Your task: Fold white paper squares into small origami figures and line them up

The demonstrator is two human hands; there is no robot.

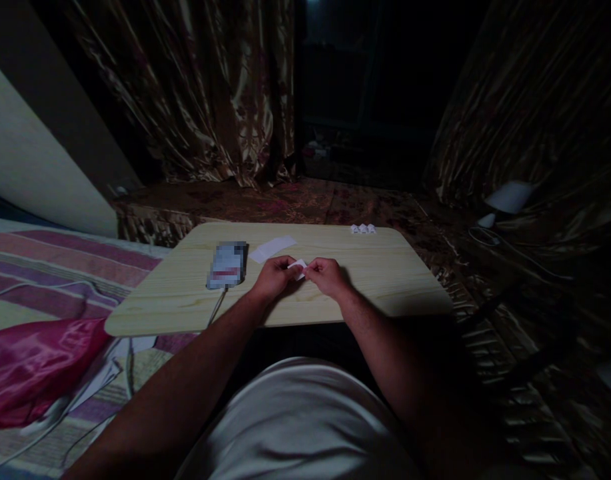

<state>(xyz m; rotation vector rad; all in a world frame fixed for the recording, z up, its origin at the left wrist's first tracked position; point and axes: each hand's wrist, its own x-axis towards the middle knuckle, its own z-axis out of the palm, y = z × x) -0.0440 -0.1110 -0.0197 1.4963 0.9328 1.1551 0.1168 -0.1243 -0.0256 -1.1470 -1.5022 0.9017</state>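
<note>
A small piece of folded white paper [298,267] is held between my two hands, just above the near middle of the pale wooden table [385,280]. My left hand [276,275] pinches its left side, thumb on top. On its right side, the fingertips of my right hand [327,275] are closed on the paper. The exact folds are too small and dark to make out. Beyond my left hand lie flat white paper strips [273,248]. Three small folded white paper shapes [363,229] sit in a row near the table's far right edge.
A phone [228,265], its screen blurred, lies left on the table with a white cable [216,306] running off the near edge. At left is a striped bedspread [135,260] with pink satin cloth [40,367]. A white lamp [510,197] stands at right beyond the table.
</note>
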